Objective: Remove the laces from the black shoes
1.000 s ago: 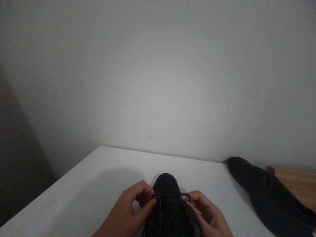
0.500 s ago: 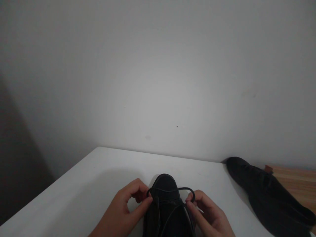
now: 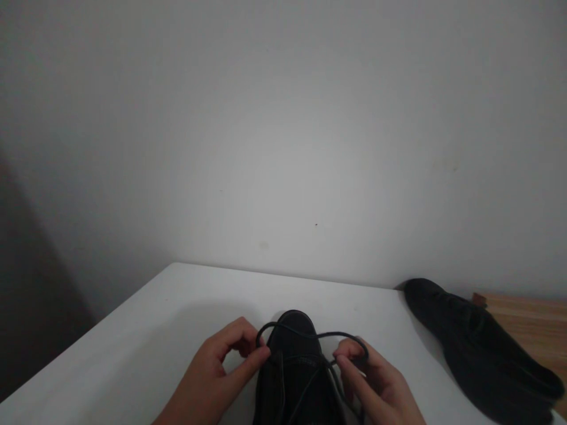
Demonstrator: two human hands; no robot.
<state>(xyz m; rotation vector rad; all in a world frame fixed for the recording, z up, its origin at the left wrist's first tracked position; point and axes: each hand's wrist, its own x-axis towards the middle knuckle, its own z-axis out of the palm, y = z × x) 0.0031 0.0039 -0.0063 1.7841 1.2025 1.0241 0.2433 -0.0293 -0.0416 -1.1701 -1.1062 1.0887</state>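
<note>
A black shoe (image 3: 296,378) points its toe toward the wall at the bottom middle of the view, its heel end cut off by the frame. Across the toe arches a dark shoelace (image 3: 305,335). My left hand (image 3: 225,366) pinches the lace between thumb and forefinger at the shoe's left side. On the other side my right hand (image 3: 374,378) pinches the lace close to the shoe's right edge, with a loop curving over its fingers. More lace crosses the shoe's upper, and some hangs down its right side.
A second black shoe (image 3: 478,354) lies on the white table (image 3: 186,295) at the right. Behind it, a wood-grained board (image 3: 531,324) rests near the wall (image 3: 283,147). The table's left edge slants down toward the lower left.
The lace between my hands has widened into a larger, higher loop. It bulges further right over my right hand, and more lace shows beside the shoe. Both hands still pinch it.
</note>
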